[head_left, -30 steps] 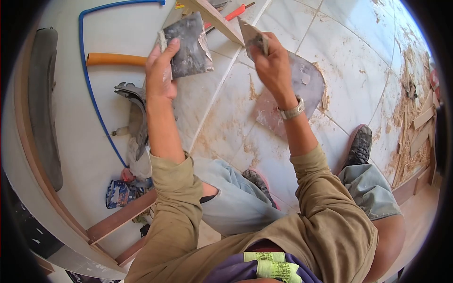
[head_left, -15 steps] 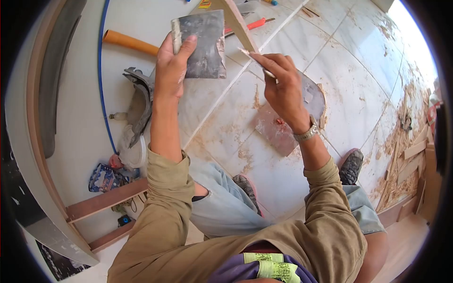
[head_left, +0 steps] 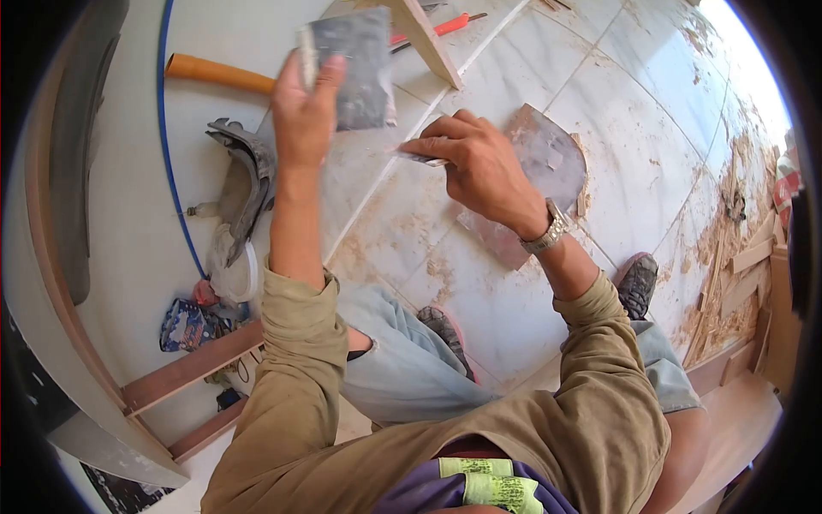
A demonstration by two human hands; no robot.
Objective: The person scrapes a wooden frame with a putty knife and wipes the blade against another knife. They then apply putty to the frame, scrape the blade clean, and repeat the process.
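Note:
At the upper middle my left hand (head_left: 306, 111) holds a grey rectangular plate (head_left: 353, 64) by its pale left edge, thumb on its face; both are slightly blurred. My right hand (head_left: 486, 163), with a metal watch on the wrist, is closed around a small flat scraper (head_left: 422, 158) that points left, below and to the right of the plate and apart from it. Beneath my right hand a grey curved board (head_left: 548, 154) with bits on it rests on the tiles, beside a reddish flat piece (head_left: 497, 240).
A wooden strip (head_left: 428, 43) slants down from the top, near a red-handled tool (head_left: 449, 26). An orange tube (head_left: 218, 74), a blue hose (head_left: 163, 137) and a dark curved part (head_left: 248, 180) are at left. Wood shavings and scraps (head_left: 728, 283) cover the floor at right.
My right hand has moved left and slightly down with the scraper, closer to the plate. My left hand and the plate have shifted slightly up and left. The view has shifted a little.

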